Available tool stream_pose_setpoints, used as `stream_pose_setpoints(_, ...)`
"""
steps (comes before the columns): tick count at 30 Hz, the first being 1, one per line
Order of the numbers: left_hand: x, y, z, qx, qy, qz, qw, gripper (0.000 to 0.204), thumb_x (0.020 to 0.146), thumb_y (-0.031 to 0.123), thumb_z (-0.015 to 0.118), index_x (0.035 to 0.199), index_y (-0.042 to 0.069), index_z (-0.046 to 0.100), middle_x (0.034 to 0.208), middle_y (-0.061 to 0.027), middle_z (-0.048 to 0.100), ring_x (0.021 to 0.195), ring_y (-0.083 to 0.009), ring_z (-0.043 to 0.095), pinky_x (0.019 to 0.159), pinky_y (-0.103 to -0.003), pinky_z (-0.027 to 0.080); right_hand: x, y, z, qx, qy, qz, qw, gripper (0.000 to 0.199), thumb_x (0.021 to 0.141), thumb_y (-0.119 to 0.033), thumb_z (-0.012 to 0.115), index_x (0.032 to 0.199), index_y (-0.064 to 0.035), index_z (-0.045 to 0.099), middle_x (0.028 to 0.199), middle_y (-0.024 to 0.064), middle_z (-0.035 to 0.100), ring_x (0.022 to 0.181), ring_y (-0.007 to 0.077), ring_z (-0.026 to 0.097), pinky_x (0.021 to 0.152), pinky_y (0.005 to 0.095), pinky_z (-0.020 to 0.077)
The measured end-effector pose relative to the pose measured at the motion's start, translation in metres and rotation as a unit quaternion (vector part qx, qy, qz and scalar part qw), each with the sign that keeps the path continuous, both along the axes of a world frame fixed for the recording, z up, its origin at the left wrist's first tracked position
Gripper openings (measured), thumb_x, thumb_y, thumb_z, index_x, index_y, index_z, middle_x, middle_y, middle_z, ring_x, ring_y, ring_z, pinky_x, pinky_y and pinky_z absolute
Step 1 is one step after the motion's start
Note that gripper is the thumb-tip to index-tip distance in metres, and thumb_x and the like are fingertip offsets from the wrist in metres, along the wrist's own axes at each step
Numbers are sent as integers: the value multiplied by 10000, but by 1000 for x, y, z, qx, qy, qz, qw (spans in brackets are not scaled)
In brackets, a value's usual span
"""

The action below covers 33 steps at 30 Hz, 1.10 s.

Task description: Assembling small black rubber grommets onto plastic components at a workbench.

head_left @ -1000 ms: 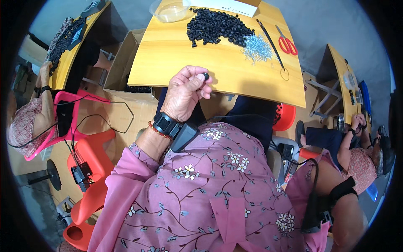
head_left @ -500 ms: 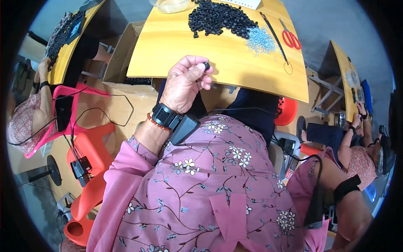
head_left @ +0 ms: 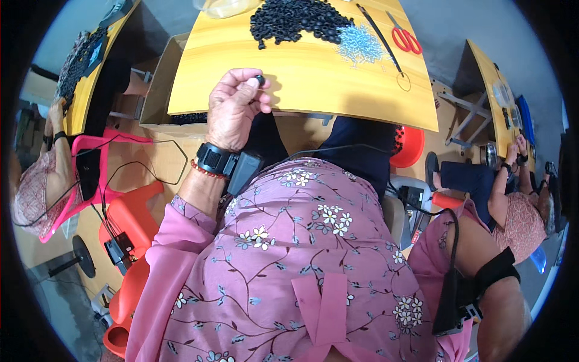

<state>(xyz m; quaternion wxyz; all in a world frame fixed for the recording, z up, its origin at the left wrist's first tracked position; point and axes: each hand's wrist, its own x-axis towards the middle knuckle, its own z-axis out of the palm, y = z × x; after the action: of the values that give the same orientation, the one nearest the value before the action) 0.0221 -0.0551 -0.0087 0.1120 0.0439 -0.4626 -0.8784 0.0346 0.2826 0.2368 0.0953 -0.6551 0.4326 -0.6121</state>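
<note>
My left hand (head_left: 236,102) is closed over the near edge of the yellow table (head_left: 338,90), pinching a small black round part (head_left: 260,79) between thumb and forefinger. Farther back lies a heap of small black parts (head_left: 295,24). At its right end is a pile of tiny pale blue pieces (head_left: 362,47). My right arm (head_left: 503,308) hangs low at the right side with a black strap around it, and its hand is out of the picture.
Right of the piles lie a thin black rod with a wire loop (head_left: 381,39) and red-handled scissors (head_left: 405,39). A clear bowl (head_left: 224,6) sits at the far left. A cardboard box (head_left: 160,99) and a red tub (head_left: 410,148) stand below. Other people work at both sides.
My left hand, still pinching the black part, shows farther left and a little higher. The table and its piles have also shifted left and up in the picture. My right hand stays out of sight.
</note>
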Motion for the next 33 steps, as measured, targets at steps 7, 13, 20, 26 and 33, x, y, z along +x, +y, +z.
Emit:
stream_pose_setpoints(7,-2,0,-5,-16,-6,-6,1000,165,990,79,571,1144,19,591,993,-126,677,752,-170,654,662,-307,570,2,6,0,-10,-4,-6,1000,167,822,75,589,764,-80,572,598,59,578,513,151,587,427,277,399)
stream_pose_setpoints(13,-3,2,-6,-21,-14,-10,1000,166,985,69,574,1141,13,587,986,-130,678,761,-169,665,671,-303,582,-5,10,-7,5,-4,-26,1000,169,824,72,589,756,-82,570,597,56,578,511,149,585,427,275,400)
stream_pose_setpoints(20,-3,3,-4,-18,-13,-11,1000,164,982,66,575,1135,9,589,984,-133,680,753,-165,666,664,-300,590,-10,12,-16,14,-1,-57,998,173,825,69,589,747,-84,568,597,53,578,509,146,583,428,274,400)
stream_pose_setpoints(26,-1,1,-7,-31,-9,-5,999,164,986,69,575,1136,11,603,984,-128,678,746,-165,664,662,-306,591,-6,18,-13,15,-1,-66,998,176,827,66,589,739,-86,566,597,50,578,508,143,581,429,272,400)
stream_pose_setpoints(33,-3,3,-6,-42,-3,-4,999,155,985,66,577,1125,6,607,984,-131,675,745,-164,661,659,-302,593,-10,25,-19,21,-5,-75,997,181,828,63,589,730,-88,563,597,47,577,506,140,579,430,271,400)
